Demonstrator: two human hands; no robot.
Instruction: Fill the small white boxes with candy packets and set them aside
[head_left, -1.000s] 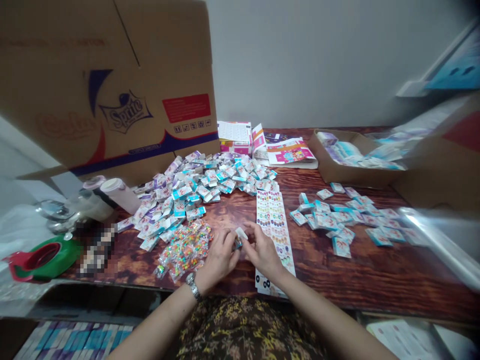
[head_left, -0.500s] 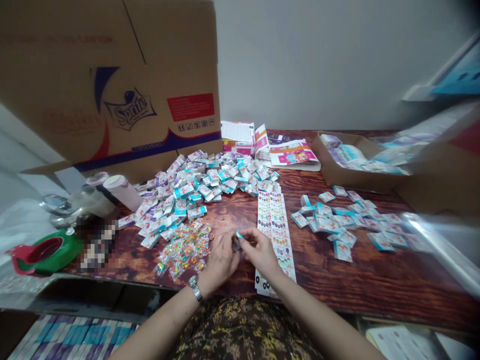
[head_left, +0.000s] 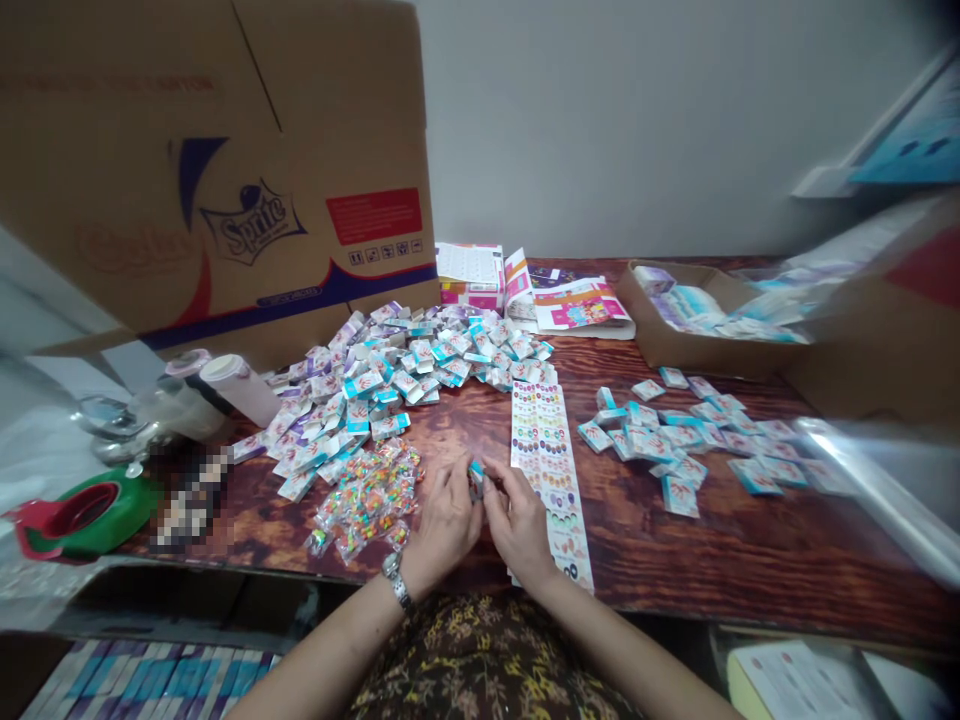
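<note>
My left hand (head_left: 446, 518) and my right hand (head_left: 517, 522) meet above the wooden table (head_left: 697, 560), pinching a small blue-and-white packet (head_left: 475, 478) between their fingertips. A heap of similar packets (head_left: 390, 375) lies ahead, and a cluster of small clear bags of colourful pieces (head_left: 365, 500) sits just left of my left hand. Under my right hand runs a long printed sticker strip (head_left: 544, 465). A second, looser spread of packets (head_left: 667, 435) lies to the right.
A large Sprite cardboard carton (head_left: 225, 170) stands at the back left. Further along are a plastic bottle (head_left: 240, 390), a green tape roll (head_left: 90, 515), printed sheets (head_left: 585, 305) and a cardboard tray of packets (head_left: 694, 330). Boxes (head_left: 150, 680) sit below the table edge.
Both hands have drawn closer together around the packet, and the fingers now cover more of it. The view has shifted slightly; the piles have not visibly changed.
</note>
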